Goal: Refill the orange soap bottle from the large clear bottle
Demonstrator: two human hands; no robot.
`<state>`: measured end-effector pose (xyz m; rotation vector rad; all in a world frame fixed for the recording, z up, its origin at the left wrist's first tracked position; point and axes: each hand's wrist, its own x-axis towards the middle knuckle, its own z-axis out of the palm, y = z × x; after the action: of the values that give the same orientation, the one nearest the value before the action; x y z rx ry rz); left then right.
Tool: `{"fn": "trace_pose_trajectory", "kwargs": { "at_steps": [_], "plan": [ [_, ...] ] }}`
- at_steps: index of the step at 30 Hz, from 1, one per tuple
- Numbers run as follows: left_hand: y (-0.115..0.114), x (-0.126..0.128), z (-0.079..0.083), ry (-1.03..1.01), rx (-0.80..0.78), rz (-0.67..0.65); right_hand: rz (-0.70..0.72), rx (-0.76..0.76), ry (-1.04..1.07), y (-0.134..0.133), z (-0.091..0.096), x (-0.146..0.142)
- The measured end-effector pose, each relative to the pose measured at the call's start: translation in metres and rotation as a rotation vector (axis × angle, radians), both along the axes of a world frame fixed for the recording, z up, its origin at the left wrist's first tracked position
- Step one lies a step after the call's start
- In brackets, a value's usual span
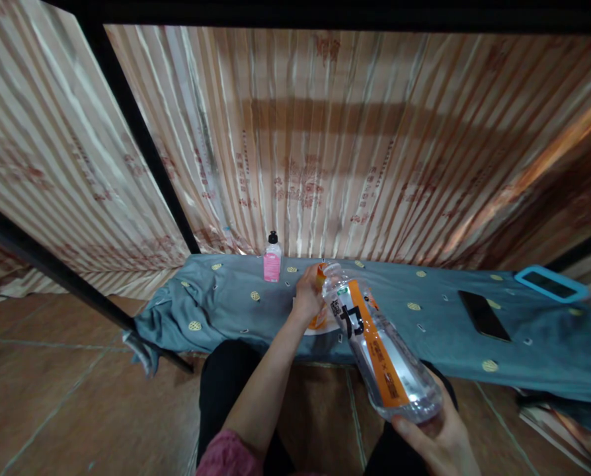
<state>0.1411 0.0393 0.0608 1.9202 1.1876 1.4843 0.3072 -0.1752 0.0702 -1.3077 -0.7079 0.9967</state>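
The person's right hand is wrapped around the bottom of a big, clear plastic bottle with an orange stripe on its label. The bottle is tilted over the front of a long blue-grey cloth with yellow pineapple shapes, with its top pointing away from the person. The right hand probably holds it low to keep that end up.

The left hand is curled around a shiny orange thing, mostly hidden, right by the bottle's top. Maybe that grip keeps the orange thing steady. Whether the two touch, one cannot tell. A white, flat thing peeks out underneath.

Counting: two bottles, with the small pink one with a black cap standing upright, perhaps set back for room; one flat black phone; one light blue frame with a dark middle; one orange thing.
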Motion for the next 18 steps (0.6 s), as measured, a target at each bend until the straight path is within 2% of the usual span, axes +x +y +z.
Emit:
{"fn": "trace_pose_trajectory", "kwargs": {
  "at_steps": [3,7,12,18],
  "plan": [
    [0.0006,0.0004,0.0003,0.012,-0.021,-0.001,0.000,-0.009,-0.062,-0.0017,0.0033,-0.0023],
    [-0.0001,0.0016,0.0017,0.027,-0.052,0.016,-0.015,0.010,-0.126,-0.0027,-0.0011,-0.0014],
    [-0.0012,0.0036,0.0016,0.031,-0.040,0.031,-0.044,0.005,-0.165,-0.0027,-0.0065,-0.0004],
    [0.0016,0.0059,-0.0049,0.001,0.001,0.032,-0.080,-0.022,-0.226,-0.0037,-0.0011,-0.0045]
  ]
}}
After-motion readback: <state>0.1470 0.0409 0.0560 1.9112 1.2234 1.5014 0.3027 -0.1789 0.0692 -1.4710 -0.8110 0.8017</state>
